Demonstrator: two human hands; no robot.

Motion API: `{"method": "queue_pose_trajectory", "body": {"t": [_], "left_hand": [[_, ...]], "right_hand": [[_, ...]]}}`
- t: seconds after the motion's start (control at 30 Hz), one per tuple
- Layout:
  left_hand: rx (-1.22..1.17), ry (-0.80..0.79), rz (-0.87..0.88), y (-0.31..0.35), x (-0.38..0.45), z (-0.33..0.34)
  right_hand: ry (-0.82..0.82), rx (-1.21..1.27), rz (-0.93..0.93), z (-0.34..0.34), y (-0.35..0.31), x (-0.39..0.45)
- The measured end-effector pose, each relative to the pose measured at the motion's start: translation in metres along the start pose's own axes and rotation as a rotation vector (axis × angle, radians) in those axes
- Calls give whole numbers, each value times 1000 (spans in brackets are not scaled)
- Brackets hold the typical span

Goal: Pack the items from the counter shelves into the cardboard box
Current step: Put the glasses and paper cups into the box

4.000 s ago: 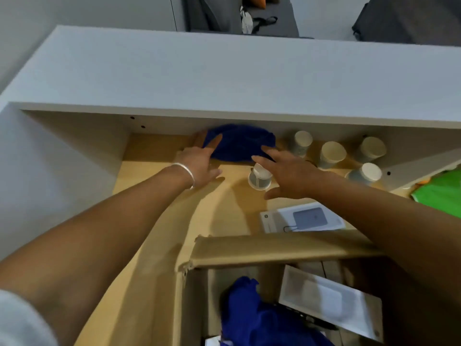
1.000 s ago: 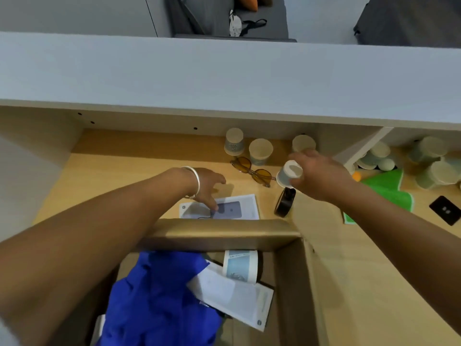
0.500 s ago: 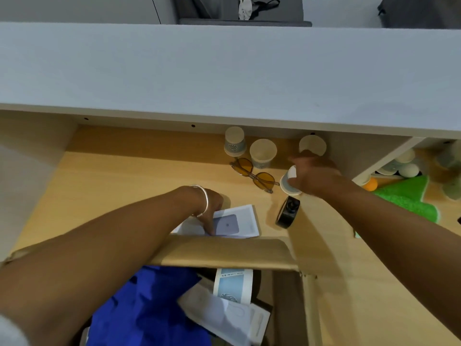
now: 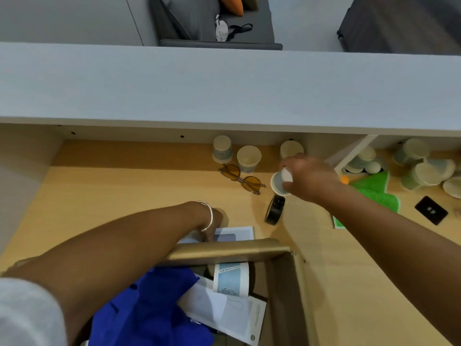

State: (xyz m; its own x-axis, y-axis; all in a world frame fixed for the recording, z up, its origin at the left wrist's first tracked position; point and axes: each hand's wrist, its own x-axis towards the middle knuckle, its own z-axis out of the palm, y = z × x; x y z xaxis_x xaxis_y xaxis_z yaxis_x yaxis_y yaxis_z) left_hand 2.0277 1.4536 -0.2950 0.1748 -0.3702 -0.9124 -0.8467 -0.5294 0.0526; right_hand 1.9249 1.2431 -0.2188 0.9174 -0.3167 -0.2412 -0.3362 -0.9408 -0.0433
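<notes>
Head view: since a moment ago the right hand [image 4: 309, 179] has lifted its clasped paper cup [image 4: 280, 182] at centre right, the left hand [image 4: 212, 226] pinching the white packet [image 4: 237, 234] beside the cardboard box [image 4: 232, 250], both ready for packing.

Hardly any legible text. Faint vertical lettering on white tag [image 4: 221, 31] on the sofa in the background, too blurred to read for certain. Small dark print along top of blue-and-white paper cup [image 4: 230, 279] inside cardboard box [image 4: 224, 252], unreadable. Tiny round logo at corner of white flat package [image 4: 239, 318] in box, illegible.
</notes>
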Motion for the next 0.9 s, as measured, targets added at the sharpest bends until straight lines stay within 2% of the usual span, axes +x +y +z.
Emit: {"method": "queue_pose_trajectory", "body": {"t": [0.2,0.27,0.37,0.5,0.6,0.77,0.9], "left_hand": [[-8,-19,36,-3,-4,-6],[-30,28,49,-10,-12,-9],[-111,263,32,-27,-38,-17],[-359,643,13,-54,-95,-22],[-410,871,28,-76,-154,-11],[-459,1046,94,-96,-240,32],[-554,1027,211,-96,-284,82]], "right_hand": [[41,41,-20,-8,-1,-20],[47,48,-43,-12,-3,-22],[61,40,-68,-21,-12,-27],[148,20,-103,-43,-30,-39],[187,31,-133,-64,-48,-57],[244,59,-207,-91,-83,-101],[272,81,-293,-103,-110,-144]]}}
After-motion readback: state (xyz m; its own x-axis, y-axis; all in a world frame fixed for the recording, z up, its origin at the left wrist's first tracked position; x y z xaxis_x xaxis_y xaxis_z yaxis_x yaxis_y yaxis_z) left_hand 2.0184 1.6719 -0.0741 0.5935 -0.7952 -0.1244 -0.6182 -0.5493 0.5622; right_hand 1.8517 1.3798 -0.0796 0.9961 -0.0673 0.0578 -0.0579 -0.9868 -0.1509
